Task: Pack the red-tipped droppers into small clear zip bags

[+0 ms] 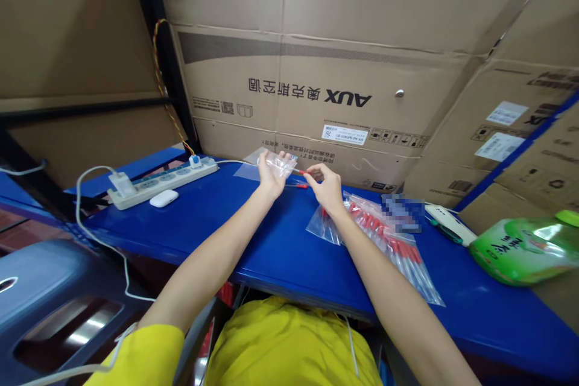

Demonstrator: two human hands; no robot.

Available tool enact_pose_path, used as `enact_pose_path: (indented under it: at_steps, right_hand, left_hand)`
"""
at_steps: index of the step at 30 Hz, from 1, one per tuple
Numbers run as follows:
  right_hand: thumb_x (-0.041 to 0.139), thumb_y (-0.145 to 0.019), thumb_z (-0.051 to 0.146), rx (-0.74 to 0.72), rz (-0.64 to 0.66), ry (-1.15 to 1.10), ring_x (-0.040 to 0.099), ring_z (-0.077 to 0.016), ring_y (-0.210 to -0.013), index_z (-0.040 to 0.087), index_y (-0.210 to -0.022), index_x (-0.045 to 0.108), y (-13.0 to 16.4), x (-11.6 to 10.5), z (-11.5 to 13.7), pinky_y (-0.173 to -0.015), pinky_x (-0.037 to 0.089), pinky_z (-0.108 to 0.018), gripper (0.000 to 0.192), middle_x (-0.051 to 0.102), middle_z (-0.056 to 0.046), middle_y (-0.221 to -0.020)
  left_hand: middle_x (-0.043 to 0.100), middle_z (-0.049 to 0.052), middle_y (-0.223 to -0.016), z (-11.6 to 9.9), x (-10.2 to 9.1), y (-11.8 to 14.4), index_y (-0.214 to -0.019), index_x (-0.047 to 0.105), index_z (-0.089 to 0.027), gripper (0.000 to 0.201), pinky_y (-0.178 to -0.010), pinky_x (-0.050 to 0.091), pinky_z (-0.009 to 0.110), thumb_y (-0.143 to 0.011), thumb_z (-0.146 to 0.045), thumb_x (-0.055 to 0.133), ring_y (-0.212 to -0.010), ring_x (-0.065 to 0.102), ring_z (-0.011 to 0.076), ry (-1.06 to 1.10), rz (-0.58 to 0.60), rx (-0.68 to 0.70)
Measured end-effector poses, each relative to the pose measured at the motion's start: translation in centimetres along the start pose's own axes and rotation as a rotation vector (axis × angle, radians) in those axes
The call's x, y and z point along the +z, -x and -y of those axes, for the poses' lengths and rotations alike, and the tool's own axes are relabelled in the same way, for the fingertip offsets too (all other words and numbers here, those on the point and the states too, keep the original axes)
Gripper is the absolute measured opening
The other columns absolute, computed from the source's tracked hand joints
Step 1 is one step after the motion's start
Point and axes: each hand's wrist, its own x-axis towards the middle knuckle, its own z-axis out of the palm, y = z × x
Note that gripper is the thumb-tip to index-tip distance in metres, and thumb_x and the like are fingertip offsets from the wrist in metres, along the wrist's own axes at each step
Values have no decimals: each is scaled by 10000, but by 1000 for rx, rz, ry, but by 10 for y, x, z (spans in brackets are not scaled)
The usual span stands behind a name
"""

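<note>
Head view: left hand (272, 174) is raised over the far edge of the blue tabletop (253, 235), fingers closed on a small clear bag (281, 164). Right hand (326, 188) sits just beside it, fingertips pinched on a thin red stick (302, 173) whose tip meets the bag's mouth. Another red stick (301, 186) lies on the tabletop between the two hands. Bigger bag of red sticks (384, 238) lies flat under the right forearm, running toward the near right edge. Power strip (165, 181) and a white case (163, 198) sit at the far left corner, well apart from the hands. Green bottle (525, 250) lies at the right edge. Cardboard boxes (316, 72) stand behind the tabletop.
</note>
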Motion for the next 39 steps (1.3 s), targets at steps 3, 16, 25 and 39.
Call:
enact_pose_path:
  at_steps: [3, 16, 25, 39]
  right_hand:
    - [636, -950, 447, 25, -14, 41, 730, -214, -828, 218, -941, 709, 4, 7, 1, -820, 570, -315, 241, 792, -58, -930]
    - [521, -1043, 341, -4, -54, 368, 655, -189, -910, 232, -975, 790, 16, 16, 8, -830, 500, -276, 298, 672, -47, -1053]
    - [500, -1023, 216, 204, 163, 688, 579, -308, -1214, 218, -1319, 670, 12, -7, -21, -1046, 398, -431, 341, 732, -132, -1259]
    - [463, -1033, 151, 308, 368, 907, 605, -316, -1226, 180, -1205, 691, 12, 1, -26, -991, 411, -439, 287, 726, -174, -1270]
  left_hand:
    - [688, 91, -863, 18, 4, 12, -1023, 639, -172, 295, -817, 603, 369, -981, -452, 555, -803, 707, 230, -71, 83, -84]
    - [675, 59, -844, 42, 9, 25, -926, 587, -198, 150, -816, 582, 330, -976, -331, 539, -818, 711, 206, -55, 99, -55]
    - [588, 13, -866, 14, -2, 1, -912, 450, -242, 171, -879, 606, 399, -989, -380, 514, -788, 682, 185, -133, -252, -30]
    - [654, 78, -1057, -5, -5, -12, -962, 520, -229, 125, -903, 584, 370, -980, -351, 530, -1019, 720, 228, -173, -244, 21]
